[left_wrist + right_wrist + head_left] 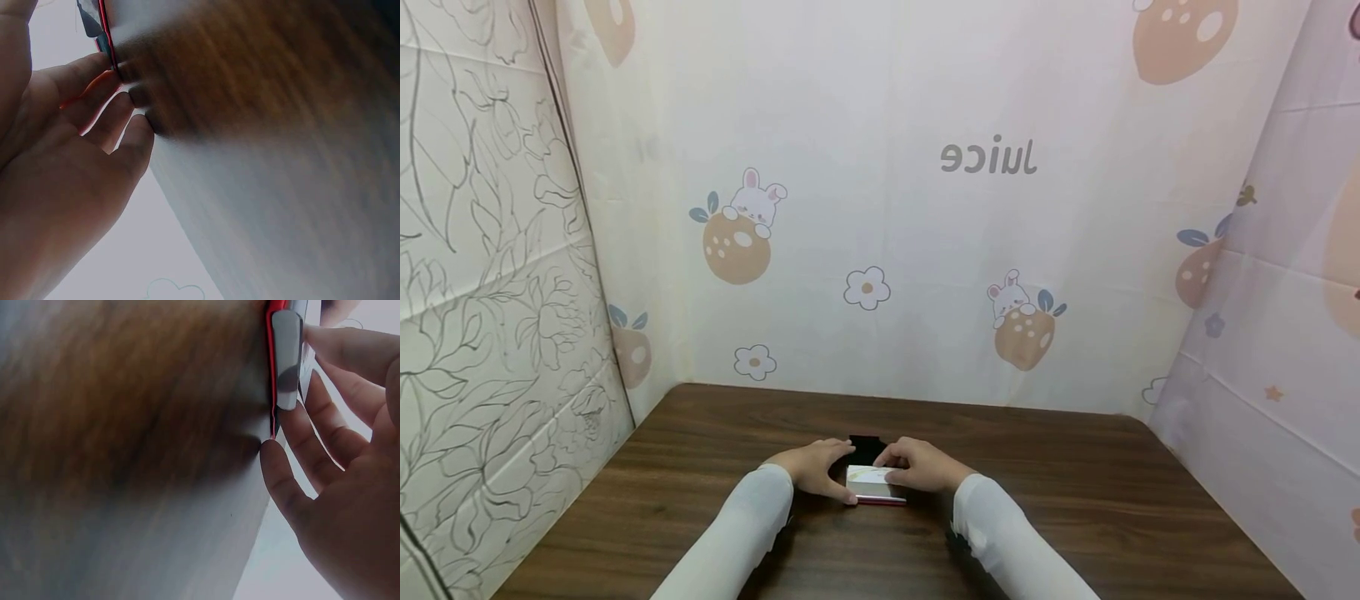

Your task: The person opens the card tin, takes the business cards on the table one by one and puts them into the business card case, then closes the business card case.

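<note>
A small white box (863, 473) with a greyish front side lies between the two hands, in the middle of the head view. Beneath it is a thin red-edged case (882, 502), and a black flap (867, 450) extends behind the box. My left hand (816, 468) rests at the left side, thumb at the near left corner and fingers spread toward the flap. My right hand (922, 467) pinches the right end of the box between thumb and forefinger. In the right wrist view, its lower fingers touch the red edge (272, 369) beside a shiny grey rounded part (288, 359).
The brown wood-grain table (1037, 500) extends around both hands, its far corners rounded. A printed curtain (880, 208) hangs behind it, with more patterned cloth (482, 250) on the left and right.
</note>
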Motion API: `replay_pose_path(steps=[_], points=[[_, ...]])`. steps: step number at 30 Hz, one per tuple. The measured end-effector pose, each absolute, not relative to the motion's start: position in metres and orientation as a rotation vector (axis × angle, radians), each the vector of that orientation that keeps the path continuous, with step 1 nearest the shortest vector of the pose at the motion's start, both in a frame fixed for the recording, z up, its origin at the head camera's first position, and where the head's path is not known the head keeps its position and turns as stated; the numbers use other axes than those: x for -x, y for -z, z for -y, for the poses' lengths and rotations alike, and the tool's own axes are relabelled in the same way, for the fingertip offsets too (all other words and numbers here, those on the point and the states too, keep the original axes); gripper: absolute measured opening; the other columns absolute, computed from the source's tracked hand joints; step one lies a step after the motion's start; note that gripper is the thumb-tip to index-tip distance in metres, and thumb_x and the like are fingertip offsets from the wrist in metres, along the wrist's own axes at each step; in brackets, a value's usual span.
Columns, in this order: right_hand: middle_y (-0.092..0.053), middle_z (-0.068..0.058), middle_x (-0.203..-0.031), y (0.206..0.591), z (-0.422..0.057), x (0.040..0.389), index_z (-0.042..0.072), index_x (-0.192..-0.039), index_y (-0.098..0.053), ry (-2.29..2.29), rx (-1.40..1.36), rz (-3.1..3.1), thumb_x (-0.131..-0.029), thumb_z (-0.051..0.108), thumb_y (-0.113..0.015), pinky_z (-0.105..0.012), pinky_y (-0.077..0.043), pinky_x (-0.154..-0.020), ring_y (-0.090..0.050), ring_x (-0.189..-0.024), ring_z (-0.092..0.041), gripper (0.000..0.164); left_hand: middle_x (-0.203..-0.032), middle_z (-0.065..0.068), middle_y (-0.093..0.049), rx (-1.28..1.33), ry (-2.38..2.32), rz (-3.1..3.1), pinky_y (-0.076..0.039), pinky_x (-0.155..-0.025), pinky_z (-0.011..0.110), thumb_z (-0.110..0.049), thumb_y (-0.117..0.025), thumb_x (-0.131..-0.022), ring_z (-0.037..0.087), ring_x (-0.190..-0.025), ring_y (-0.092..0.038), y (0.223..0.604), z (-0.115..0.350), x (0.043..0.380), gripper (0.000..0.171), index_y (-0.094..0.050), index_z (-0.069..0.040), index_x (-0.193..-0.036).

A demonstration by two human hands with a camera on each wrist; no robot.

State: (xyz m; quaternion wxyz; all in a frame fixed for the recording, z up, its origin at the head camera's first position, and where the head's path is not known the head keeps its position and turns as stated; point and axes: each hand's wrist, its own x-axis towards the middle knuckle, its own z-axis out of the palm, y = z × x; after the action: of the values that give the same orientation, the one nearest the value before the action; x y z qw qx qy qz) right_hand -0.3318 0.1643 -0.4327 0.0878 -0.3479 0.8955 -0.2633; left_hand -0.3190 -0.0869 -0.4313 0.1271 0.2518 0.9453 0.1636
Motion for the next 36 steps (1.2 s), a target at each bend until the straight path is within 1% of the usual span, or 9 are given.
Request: replay_pose_path(steps=[5, 9, 13, 16, 20, 24, 31, 36], points=[[-0.061, 0.005, -0.106, 0.434, -0.166, 0.331, 0.017, -0.115, -0.073, 0.794, 1.007, -2.669, -0.097, 0.014, -0.066, -0.036, -0.049, -0.083, -0.053, -0.092, -0.011, 0.019, -0.155, 0.008, -0.040, -0.730, -0.476, -2.751, -0.038, -0.108, 0.053, -0.056, -0.078, -0.081, 0.028, -0.142, -0.036, 0.431, 0.087, 0.319, 0.091, -0.043, -0.011, -0.152], [-0.062, 0.004, -0.106, 0.433, -0.167, 0.330, 0.016, -0.115, -0.074, 0.790, 1.018, -2.675, -0.097, 0.010, -0.065, -0.036, -0.049, -0.083, -0.053, -0.091, -0.010, 0.021, -0.154, 0.008, -0.041, -0.735, -0.481, -2.755, -0.038, -0.108, 0.053, -0.055, -0.079, -0.081, 0.028, -0.142, -0.037, 0.431, 0.087, 0.319, 0.091, -0.043, -0.011, -0.152], [-0.062, 0.002, -0.106, 0.433, -0.167, 0.330, 0.014, -0.117, -0.075, 0.789, 1.031, -2.674, -0.097, 0.002, -0.062, -0.035, -0.049, -0.081, -0.053, -0.090, -0.012, 0.027, -0.154, 0.008, -0.041, -0.746, -0.475, -2.764, -0.039, -0.107, 0.052, -0.055, -0.079, -0.081, 0.028, -0.141, -0.038, 0.431, 0.086, 0.319, 0.090, -0.044, -0.011, -0.151], [-0.062, 0.001, -0.108, 0.434, -0.169, 0.330, 0.013, -0.120, -0.074, 0.795, 1.029, -2.675, -0.096, 0.000, -0.061, -0.037, -0.049, -0.082, -0.055, -0.093, -0.015, 0.030, -0.154, 0.008, -0.041, -0.748, -0.474, -2.761, -0.039, -0.107, 0.052, -0.055, -0.079, -0.081, 0.028, -0.141, -0.037, 0.432, 0.087, 0.319, 0.090, -0.044, -0.011, -0.151], [-0.063, -0.001, -0.111, 0.438, -0.172, 0.330, 0.010, -0.121, -0.070, 0.814, 0.994, -2.687, -0.096, 0.007, -0.065, -0.042, -0.052, -0.086, -0.059, -0.100, -0.019, 0.026, -0.154, 0.007, -0.041, -0.748, -0.474, -2.754, -0.039, -0.107, 0.052, -0.055, -0.079, -0.081, 0.028, -0.142, -0.037, 0.432, 0.087, 0.319, 0.091, -0.043, -0.011, -0.152], [-0.063, -0.003, -0.110, 0.438, -0.179, 0.331, 0.008, -0.121, -0.067, 0.871, 0.913, -2.682, -0.095, 0.015, -0.070, -0.045, -0.052, -0.087, -0.061, -0.100, -0.020, 0.027, -0.154, 0.008, -0.041, -0.755, -0.477, -2.754, -0.038, -0.108, 0.051, -0.055, -0.079, -0.081, 0.028, -0.141, -0.037, 0.434, 0.087, 0.320, 0.090, -0.044, -0.011, -0.151], [-0.063, -0.003, -0.110, 0.436, -0.193, 0.331, 0.006, -0.120, -0.065, 0.895, 0.838, -2.671, -0.091, 0.027, -0.075, -0.046, -0.052, -0.090, -0.061, -0.101, -0.021, 0.037, -0.155, 0.007, -0.041, -0.749, -0.484, -2.753, -0.038, -0.108, 0.051, -0.056, -0.079, -0.080, 0.028, -0.142, -0.037, 0.433, 0.086, 0.320, 0.091, -0.043, -0.012, -0.152], [-0.061, -0.004, -0.111, 0.434, -0.197, 0.328, 0.006, -0.121, -0.066, 0.894, 0.832, -2.660, -0.086, 0.032, -0.081, -0.048, -0.051, -0.092, -0.058, -0.101, -0.021, 0.046, -0.155, 0.007, -0.040, -0.745, -0.475, -2.755, -0.037, -0.109, 0.051, -0.055, -0.079, -0.081, 0.027, -0.142, -0.036, 0.432, 0.087, 0.320, 0.090, -0.043, -0.012, -0.152]])
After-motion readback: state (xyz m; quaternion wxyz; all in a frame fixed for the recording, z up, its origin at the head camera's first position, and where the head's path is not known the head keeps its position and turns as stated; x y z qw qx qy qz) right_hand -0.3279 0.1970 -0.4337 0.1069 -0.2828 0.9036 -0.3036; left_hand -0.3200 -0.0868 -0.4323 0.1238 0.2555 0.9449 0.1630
